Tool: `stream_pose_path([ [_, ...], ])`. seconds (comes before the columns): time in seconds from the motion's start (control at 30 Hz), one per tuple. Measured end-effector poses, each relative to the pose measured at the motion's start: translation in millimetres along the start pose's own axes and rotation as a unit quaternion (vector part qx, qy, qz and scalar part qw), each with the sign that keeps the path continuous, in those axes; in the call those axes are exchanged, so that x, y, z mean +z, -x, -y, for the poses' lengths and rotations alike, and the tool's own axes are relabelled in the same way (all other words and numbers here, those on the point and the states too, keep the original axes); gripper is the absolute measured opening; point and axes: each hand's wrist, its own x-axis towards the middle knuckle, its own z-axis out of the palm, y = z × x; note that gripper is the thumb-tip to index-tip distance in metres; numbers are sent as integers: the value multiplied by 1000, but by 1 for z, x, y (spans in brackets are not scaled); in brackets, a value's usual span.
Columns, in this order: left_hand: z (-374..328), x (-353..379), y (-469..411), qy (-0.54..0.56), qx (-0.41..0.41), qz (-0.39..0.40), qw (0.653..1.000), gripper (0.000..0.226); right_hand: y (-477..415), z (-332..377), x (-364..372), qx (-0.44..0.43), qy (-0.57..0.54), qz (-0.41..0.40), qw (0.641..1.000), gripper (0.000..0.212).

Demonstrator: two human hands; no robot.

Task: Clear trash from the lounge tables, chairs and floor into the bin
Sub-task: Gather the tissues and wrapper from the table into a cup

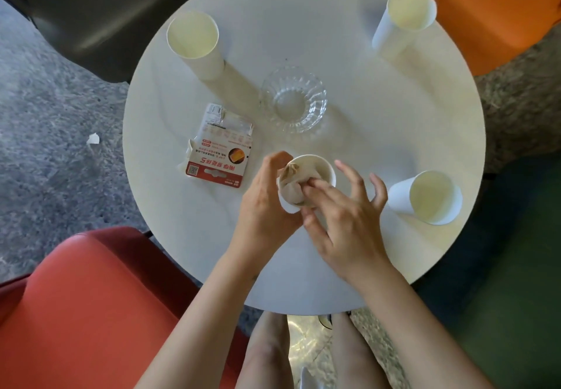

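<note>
Left hand [261, 206] grips cup [322, 165]; right fingers [318, 187] partly cover its tissue [292, 177]

Single head-worn view, straight down, close above the round white table [394, 115].

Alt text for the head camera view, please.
Over a round white table, the left hand holds a white paper cup while the right hand presses a crumpled beige tissue into it. Three empty white paper cups, a clear glass bowl and a torn red-and-white wrapper sit nearby.
</note>
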Motion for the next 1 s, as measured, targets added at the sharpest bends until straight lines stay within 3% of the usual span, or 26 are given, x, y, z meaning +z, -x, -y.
stream_pose_path([
  [0.23,12,1,-1,-9,1,9,1000,66,-24,11,11,38,81,90,992,64],
  [0.33,11,1,-3,-37,21,7,999,69,-24,8,7,18,83,90,992,59],
  [0.5,3,-2,-5,-55,26,20,998,62,-6,-3,-2,-2,11,-30,999,32],
  [0.67,-13,0,-10,-67,22,-11,997,68,2,-20,-27,14,-94,-171,981,31],
  [0.83,-43,11,-17,-49,33,-20,998,68,18,-64,-58,82,-98,-244,961,49],
  [1.0,-77,36,-16,4,51,-2,999,66,42,-111,-56,186,-107,-181,960,89],
])
